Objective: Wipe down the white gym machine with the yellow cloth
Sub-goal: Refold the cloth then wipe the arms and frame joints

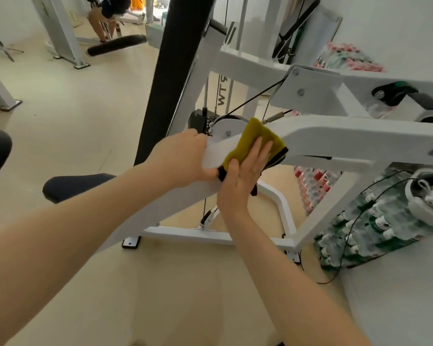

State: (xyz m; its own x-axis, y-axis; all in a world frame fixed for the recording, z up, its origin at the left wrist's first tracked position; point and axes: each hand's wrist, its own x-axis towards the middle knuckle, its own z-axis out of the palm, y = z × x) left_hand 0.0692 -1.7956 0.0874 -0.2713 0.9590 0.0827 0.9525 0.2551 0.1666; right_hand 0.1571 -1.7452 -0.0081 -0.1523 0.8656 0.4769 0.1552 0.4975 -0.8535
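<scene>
Right hand (245, 171), fingers straight, presses yellow cloth (258, 141) flat onto white gym machine (335, 136) arm beside the pulley (226, 127); left hand (183, 156) grips that arm, likely steadying it.

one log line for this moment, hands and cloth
left hand: grips white frame bar | right hand: flat, presses yellow cloth on bar | phase: wiping

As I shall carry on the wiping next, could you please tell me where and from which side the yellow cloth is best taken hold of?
Take the folded yellow cloth with dark edging at its lower corner, where the dark edge hangs free below the sloping white metal beam, coming from the near right side. The rest lies draped flat over the beam under the straight fingers of the right hand, so only that hanging edge offers a pinch.
</scene>
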